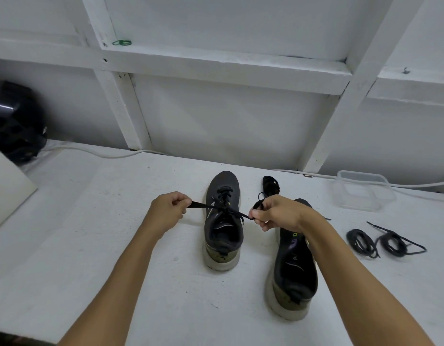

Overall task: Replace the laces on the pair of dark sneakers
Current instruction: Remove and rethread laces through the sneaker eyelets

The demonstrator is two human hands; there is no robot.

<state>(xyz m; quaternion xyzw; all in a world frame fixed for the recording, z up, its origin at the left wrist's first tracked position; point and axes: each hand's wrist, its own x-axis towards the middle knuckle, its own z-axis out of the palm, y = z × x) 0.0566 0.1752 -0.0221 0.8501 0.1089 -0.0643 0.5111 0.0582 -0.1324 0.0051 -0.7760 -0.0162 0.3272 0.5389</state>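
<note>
Two dark sneakers with pale soles stand on the white table, toes pointing away. The left sneaker (223, 221) has a black lace (227, 207) threaded through its eyelets. My left hand (169, 211) pinches one end of that lace, pulled out to the left. My right hand (276, 213) pinches the other end, pulled right, with a loop of lace curled above its fingers. The right sneaker (294, 265) stands nearer me, partly hidden under my right wrist; no lace shows on it. Two coiled black laces (383, 242) lie to its right.
A dark bundle (270, 186) lies behind the right sneaker. A clear plastic container (363, 191) sits at the back right. A black helmet (14, 123) and a pale board (8, 188) are at the far left. A white cable (96, 151) runs along the wall.
</note>
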